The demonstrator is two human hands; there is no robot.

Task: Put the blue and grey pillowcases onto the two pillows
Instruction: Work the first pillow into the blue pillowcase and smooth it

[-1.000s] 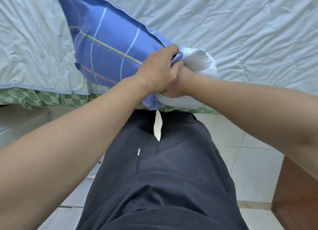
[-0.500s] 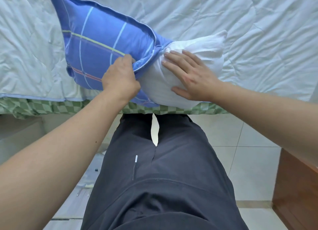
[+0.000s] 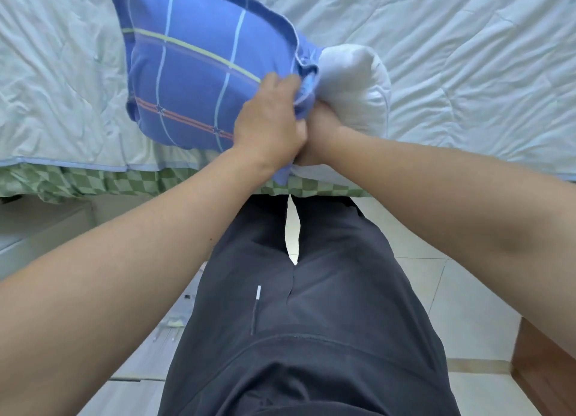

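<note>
Head view: nearest, the left hand (image 3: 269,125) bunches the blue case's (image 3: 199,69) open hem, while the right hand (image 3: 314,135), fingers hidden, so its grip can't be told, presses the pillow (image 3: 355,82) just right of it. Beyond, most is covered; one end still protrudes. No grey case or second pillow shows.

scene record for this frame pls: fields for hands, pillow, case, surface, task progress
left hand: shut on the open edge of the blue pillowcase
right hand: partly hidden behind the left hand, pressed against the white pillow; grip cannot be told
pillow: mostly inside the case, one white end sticking out
pillowcase: blue plaid, bunched at the opening
surface: pale quilt on a bed
grey pillowcase: not in view
second pillow: not in view
progress: first pillow not fully covered
</note>
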